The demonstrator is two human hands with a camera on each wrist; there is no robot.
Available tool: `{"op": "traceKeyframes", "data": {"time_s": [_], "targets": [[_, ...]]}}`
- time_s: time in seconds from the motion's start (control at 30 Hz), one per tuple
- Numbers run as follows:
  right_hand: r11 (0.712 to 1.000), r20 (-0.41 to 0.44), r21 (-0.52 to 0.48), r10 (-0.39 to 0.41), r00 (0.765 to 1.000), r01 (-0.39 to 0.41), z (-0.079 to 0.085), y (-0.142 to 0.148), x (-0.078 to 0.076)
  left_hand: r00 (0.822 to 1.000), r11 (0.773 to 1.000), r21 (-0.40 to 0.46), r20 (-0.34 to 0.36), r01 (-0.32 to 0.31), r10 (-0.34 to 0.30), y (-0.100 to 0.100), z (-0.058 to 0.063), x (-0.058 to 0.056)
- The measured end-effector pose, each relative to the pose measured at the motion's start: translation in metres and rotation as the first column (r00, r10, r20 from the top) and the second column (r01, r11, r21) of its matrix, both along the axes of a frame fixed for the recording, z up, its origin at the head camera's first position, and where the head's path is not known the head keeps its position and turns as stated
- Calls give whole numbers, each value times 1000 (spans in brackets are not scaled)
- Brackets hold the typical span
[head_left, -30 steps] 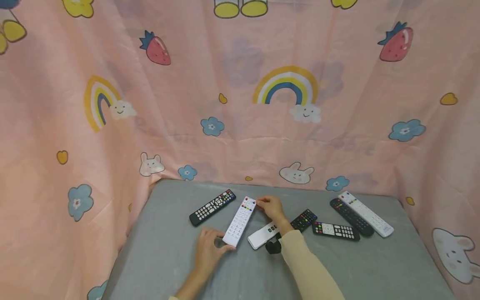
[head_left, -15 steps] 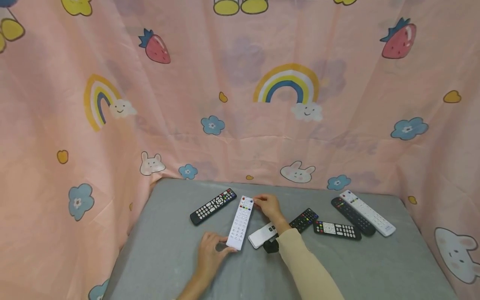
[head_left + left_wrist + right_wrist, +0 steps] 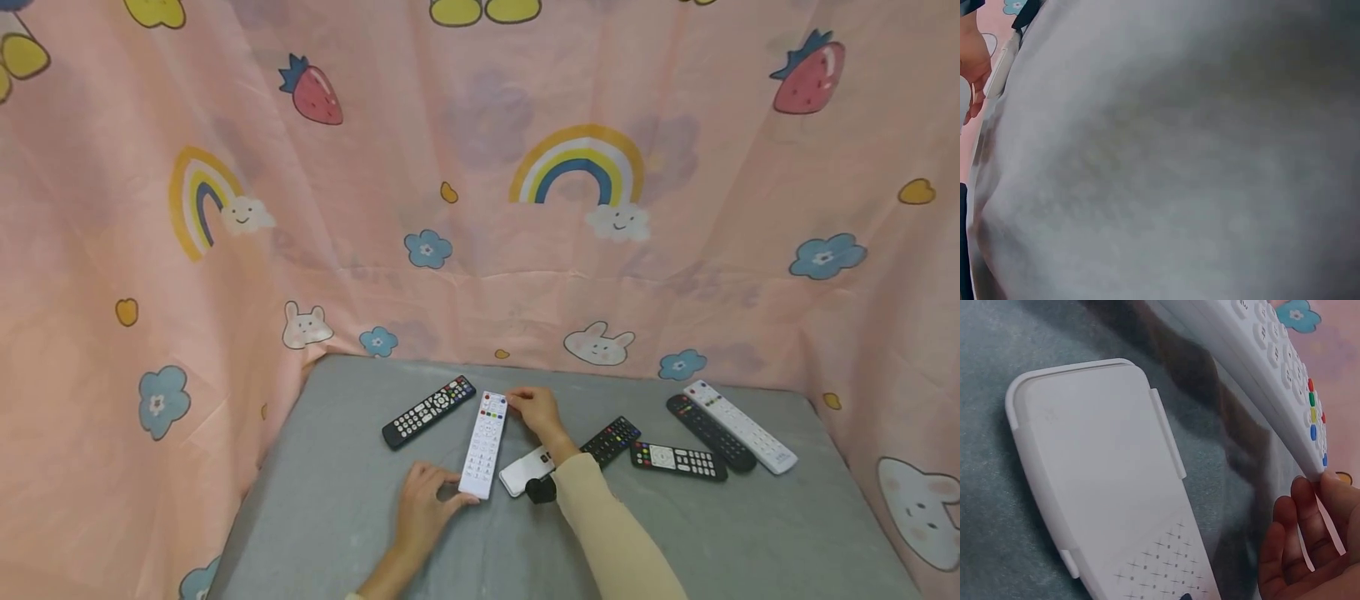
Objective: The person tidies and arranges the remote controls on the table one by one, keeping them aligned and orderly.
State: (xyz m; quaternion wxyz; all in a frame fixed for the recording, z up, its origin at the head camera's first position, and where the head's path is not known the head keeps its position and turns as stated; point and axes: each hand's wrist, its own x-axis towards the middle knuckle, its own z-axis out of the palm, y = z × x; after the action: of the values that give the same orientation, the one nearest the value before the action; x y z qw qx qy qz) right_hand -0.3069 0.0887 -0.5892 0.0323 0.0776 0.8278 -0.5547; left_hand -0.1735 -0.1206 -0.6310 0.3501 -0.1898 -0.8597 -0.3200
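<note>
A white remote control [image 3: 482, 446] with rows of pale buttons is held at both ends, its button face upward. My left hand [image 3: 422, 510] pinches the near end between thumb and fingers. At the far end, by the coloured buttons, my right hand [image 3: 537, 412] pinches a corner with thumb and fingertip. That end is raised off the table in the right wrist view, where the right fingers [image 3: 1310, 515] are curled. Below lies a flat white remote-like thing [image 3: 1110, 456], partly hidden by my right wrist in the head view. The left wrist view shows mostly grey cloth.
A black remote [image 3: 429, 412] lies to the left on the grey table [image 3: 322, 533]. Rightward are another black remote [image 3: 611, 439], a shorter black one [image 3: 677, 461], and a long black remote [image 3: 710, 433] beside a white one [image 3: 741, 427]. A pink printed curtain [image 3: 480, 308] hangs behind.
The held white remote has turned to stand more nearly straight away from me, its near end shifting right. Both hands have stayed on it. The head view has shifted slightly.
</note>
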Motion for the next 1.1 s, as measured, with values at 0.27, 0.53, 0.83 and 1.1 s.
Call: {"op": "traceKeyframes", "data": {"time_s": [0.27, 0.53, 0.83, 1.1], "targets": [[999, -40, 46, -6, 999, 8, 6, -1, -5, 999, 997, -68, -18, -29, 28, 1, -2, -11], [996, -55, 91, 11, 998, -6, 7, -8, -7, 999, 995, -96, -34, 12, -16, 1, -2, -17], [991, -54, 132, 13, 998, -6, 6, -13, -7, 1000, 993, -121, 13, 11, -10, 3, -3, -18], [989, -43, 150, 18, 999, -12, 1, -18, -6, 1000, 988, -152, 29, 11, -7, 3, -9, -16]]}}
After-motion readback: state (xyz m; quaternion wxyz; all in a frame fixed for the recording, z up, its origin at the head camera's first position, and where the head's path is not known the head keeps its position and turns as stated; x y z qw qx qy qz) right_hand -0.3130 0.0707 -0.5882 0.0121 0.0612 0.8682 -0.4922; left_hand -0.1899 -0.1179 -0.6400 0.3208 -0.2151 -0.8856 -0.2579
